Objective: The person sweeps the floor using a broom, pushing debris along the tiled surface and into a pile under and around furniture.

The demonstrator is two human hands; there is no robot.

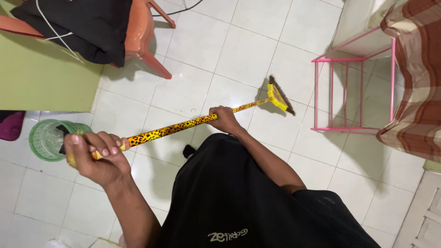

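Low in the frame, the person's black shirt [257,202] fills the bottom centre, and both arms reach out from it. At lower left, the left hand [94,156] is clamped around the top end of a long broom handle with a yellow-and-black leopard pattern [174,126], fingers curled over it and knuckles toward the camera. Just behind that hand, at the left edge, stands a round green plastic mesh basket [43,138], seen from above. Toward the middle of the frame, the right hand [224,118] is closed around the same handle further along its length. From there the handle slants up and right to the yellow broom head with dark bristles [279,97], which rests on the white tiled floor [239,55] just right of centre. Right of the broom head stands a pink wire-frame rack [353,87], with a brown-and-cream checked cloth [415,82] hanging down the right edge. In the upper left, an orange plastic chair [144,32] carries a black garment [87,25], beside a pale green surface [41,82].
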